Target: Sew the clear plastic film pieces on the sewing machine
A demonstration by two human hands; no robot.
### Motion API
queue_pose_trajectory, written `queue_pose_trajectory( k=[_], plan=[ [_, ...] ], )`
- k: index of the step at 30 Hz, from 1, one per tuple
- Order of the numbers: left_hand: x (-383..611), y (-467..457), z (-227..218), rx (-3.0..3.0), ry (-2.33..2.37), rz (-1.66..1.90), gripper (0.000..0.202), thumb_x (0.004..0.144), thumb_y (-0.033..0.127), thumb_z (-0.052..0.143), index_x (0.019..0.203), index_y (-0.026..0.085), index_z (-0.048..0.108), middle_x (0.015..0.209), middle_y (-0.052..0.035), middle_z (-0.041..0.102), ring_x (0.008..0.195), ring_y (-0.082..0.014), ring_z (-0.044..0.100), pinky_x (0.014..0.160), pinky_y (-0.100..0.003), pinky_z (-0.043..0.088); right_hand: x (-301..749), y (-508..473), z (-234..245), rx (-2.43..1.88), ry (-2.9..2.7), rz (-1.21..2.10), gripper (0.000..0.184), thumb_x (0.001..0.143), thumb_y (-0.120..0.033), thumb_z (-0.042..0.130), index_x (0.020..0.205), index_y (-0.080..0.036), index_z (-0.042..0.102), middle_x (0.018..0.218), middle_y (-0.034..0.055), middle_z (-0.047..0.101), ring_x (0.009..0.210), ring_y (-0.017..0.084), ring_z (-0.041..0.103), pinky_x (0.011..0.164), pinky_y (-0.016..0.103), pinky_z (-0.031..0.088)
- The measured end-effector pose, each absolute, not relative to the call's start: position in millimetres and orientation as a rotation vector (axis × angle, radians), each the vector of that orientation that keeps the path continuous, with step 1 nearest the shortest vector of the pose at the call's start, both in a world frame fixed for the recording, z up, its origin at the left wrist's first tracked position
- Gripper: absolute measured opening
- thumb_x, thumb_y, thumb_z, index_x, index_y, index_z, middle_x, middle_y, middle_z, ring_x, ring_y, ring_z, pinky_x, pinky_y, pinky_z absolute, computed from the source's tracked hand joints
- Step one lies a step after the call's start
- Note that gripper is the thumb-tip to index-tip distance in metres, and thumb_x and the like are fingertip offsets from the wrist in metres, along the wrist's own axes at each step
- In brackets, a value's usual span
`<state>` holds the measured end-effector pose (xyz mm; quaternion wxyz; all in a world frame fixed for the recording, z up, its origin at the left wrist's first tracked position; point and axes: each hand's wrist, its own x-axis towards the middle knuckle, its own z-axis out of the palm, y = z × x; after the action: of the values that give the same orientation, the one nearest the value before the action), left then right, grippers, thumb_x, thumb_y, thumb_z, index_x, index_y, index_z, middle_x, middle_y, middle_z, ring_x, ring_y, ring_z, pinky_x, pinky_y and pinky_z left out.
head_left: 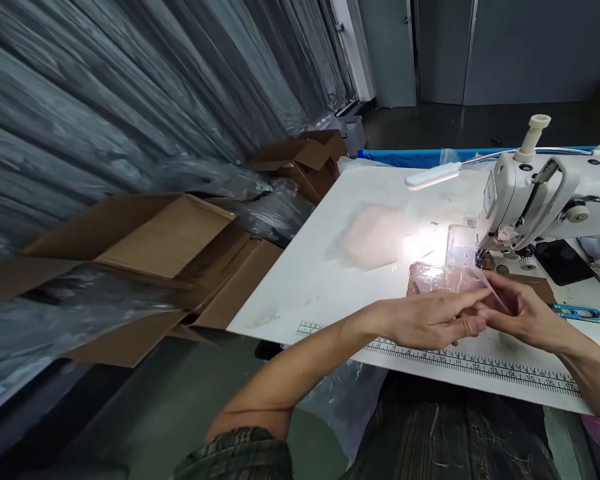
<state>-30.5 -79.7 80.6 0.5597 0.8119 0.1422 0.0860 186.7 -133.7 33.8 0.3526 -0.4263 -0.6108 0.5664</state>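
Observation:
A clear plastic sheet point(433, 279) lies under the needle area of the white sewing machine point(505, 193), with small pinkish-red marks near the presser foot. My left hand point(435, 321) rests over its near edge, fingers stretched to the right and thumb below, closed on the plastic. From the right, my right hand point(527, 310) pinches a raised corner of the same sheet, thumb and fingers bent around it. The fingertips of both hands meet just in front of the needle. Part of the sheet is hidden behind my fingers.
The white table point(320, 267) has a printed ruler point(460, 363) along its front edge. Blue thread snips point(577, 312) and a dark phone-like slab point(563, 261) lie at right. A lamp point(433, 176) shines down. Open cardboard boxes point(170, 233) stand at left beside a grey curtain point(155, 87).

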Motion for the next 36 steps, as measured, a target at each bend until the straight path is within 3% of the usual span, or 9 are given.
queue_pose_trajectory(
  k=[3,7,12,15,21,26,30,33,36],
  plan=[
    [-29,-71,75,2.177,0.551,0.493,0.042,0.101,0.042,0.045,0.132,0.014,0.051,0.107,-0.011,0.068,0.088,-0.0172,0.067,0.075,-0.032,0.058,183,-133,30,-1.166,-1.592,1.593,0.052,0.085,-0.063,0.062,0.114,-0.019,0.065,0.086,0.0069,0.069,0.081,0.02,0.066,0.08,0.039,0.055],
    [-33,-52,55,2.333,0.57,0.594,0.069,0.082,0.052,0.073,0.135,0.015,0.05,0.122,-0.0144,0.062,0.109,-0.0255,0.061,0.088,-0.042,0.056,182,-136,36,-1.162,-1.614,1.724,0.052,0.088,-0.066,0.054,0.098,-0.017,0.067,0.081,0.0075,0.069,0.078,0.019,0.066,0.077,0.036,0.054],
    [-37,-43,41,2.038,0.423,0.277,0.042,0.09,0.039,0.067,0.126,0.019,0.06,0.093,-0.0036,0.07,0.079,-0.0125,0.064,0.068,-0.024,0.052,190,-137,41,-1.209,-1.662,1.802,0.054,0.086,-0.067,0.054,0.105,-0.018,0.066,0.091,0.0092,0.071,0.083,0.02,0.069,0.075,0.035,0.055],
    [-38,-30,49,1.926,0.556,0.205,0.036,0.09,0.043,0.064,0.114,0.016,0.067,0.076,-0.0002,0.066,0.064,-0.0095,0.057,0.058,-0.022,0.046,197,-127,36,-1.418,-1.67,1.619,0.05,0.082,-0.066,0.056,0.099,-0.019,0.064,0.084,0.0079,0.071,0.075,0.021,0.069,0.068,0.033,0.054],
    [-13,23,51,2.404,0.877,0.133,0.034,0.091,0.046,0.064,0.108,0.016,0.065,0.097,-0.0061,0.066,0.082,-0.0162,0.061,0.068,-0.026,0.047,199,-101,26,-1.995,-1.787,0.717,0.027,0.082,-0.048,0.053,0.072,-0.024,0.062,0.058,0.002,0.063,0.05,0.019,0.057,0.049,0.029,0.037],
    [13,53,28,3.031,0.813,0.135,0.018,0.098,0.022,0.045,0.104,0.014,0.06,0.107,-0.0118,0.061,0.088,-0.0205,0.061,0.077,-0.032,0.047,197,-98,18,-2.082,-1.723,0.729,0.034,0.083,-0.053,0.049,0.082,-0.024,0.068,0.057,0.0018,0.063,0.048,0.019,0.055,0.049,0.029,0.035],
    [10,57,23,3.211,0.676,0.416,0.029,0.091,0.004,0.035,0.105,0.013,0.059,0.106,-0.0131,0.064,0.091,-0.0209,0.062,0.081,-0.036,0.047,196,-100,14,-2.069,-1.714,0.671,0.036,0.083,-0.053,0.047,0.081,-0.024,0.068,0.056,0.0015,0.061,0.051,0.019,0.055,0.051,0.029,0.037],
    [-3,41,27,3.066,0.456,0.548,0.027,0.092,0.009,0.036,0.1,0.015,0.062,0.104,-0.0109,0.066,0.089,-0.0173,0.063,0.077,-0.032,0.05,195,-101,10,-2.048,-1.711,0.595,0.038,0.082,-0.055,0.046,0.08,-0.023,0.068,0.053,0.0017,0.059,0.048,0.019,0.052,0.049,0.029,0.034],
    [-14,13,28,2.919,0.16,0.404,0.028,0.094,0.028,0.048,0.115,0.015,0.06,0.119,-0.0121,0.065,0.102,-0.0186,0.063,0.084,-0.032,0.052,196,-105,5,-1.906,-1.768,0.499,0.045,0.086,-0.059,0.043,0.081,-0.022,0.069,0.055,0.0025,0.06,0.046,0.017,0.051,0.047,0.028,0.033]
  ],
)
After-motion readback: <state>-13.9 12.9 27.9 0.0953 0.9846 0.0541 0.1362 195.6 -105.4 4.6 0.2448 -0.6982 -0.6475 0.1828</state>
